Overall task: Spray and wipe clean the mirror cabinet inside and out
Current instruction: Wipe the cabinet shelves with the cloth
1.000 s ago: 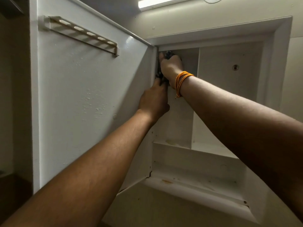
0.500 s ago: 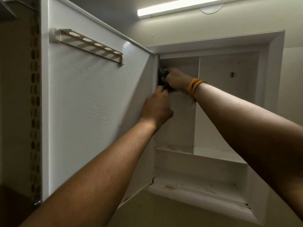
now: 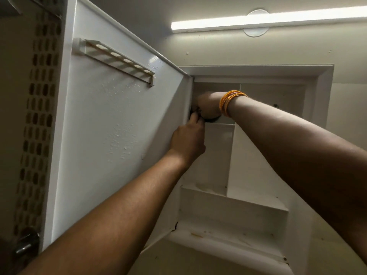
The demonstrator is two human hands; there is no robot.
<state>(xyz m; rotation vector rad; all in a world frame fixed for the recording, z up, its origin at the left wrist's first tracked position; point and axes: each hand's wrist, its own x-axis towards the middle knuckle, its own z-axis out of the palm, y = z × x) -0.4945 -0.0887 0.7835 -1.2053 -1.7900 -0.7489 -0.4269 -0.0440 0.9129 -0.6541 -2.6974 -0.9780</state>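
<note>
- A perforated panel (image 3: 37, 124) is running down the far left edge, with a dark metal knob (image 3: 25, 244) sitting near its foot.
- The cabinet door (image 3: 111, 135) is standing swung out to the left, its white inner face turned toward the camera and its long axis running top to bottom; the hinged edge is meeting the cabinet frame by the hands.
- A slotted rack (image 3: 115, 60) is lying fixed across the upper part of the door's inner face, slanting down toward the hinge side.
- The left hand (image 3: 188, 141) is reaching up at the hinge edge, its fingers curling round a small dark object (image 3: 208, 119) at the upper left compartment; what that object is cannot be told.
- The right hand (image 3: 208, 104) is sitting just above the left one, fingers clenched on the same dark object, with orange thread bands (image 3: 230, 102) wrapping the wrist.
- The mirror cabinet (image 3: 321, 90) is sitting recessed in the wall, open toward the camera, with an upright divider (image 3: 231, 159) splitting its upper part and shelves (image 3: 234, 201) stepping down below.
- A tube light (image 3: 268, 19) is glowing across the wall above the cabinet.
</note>
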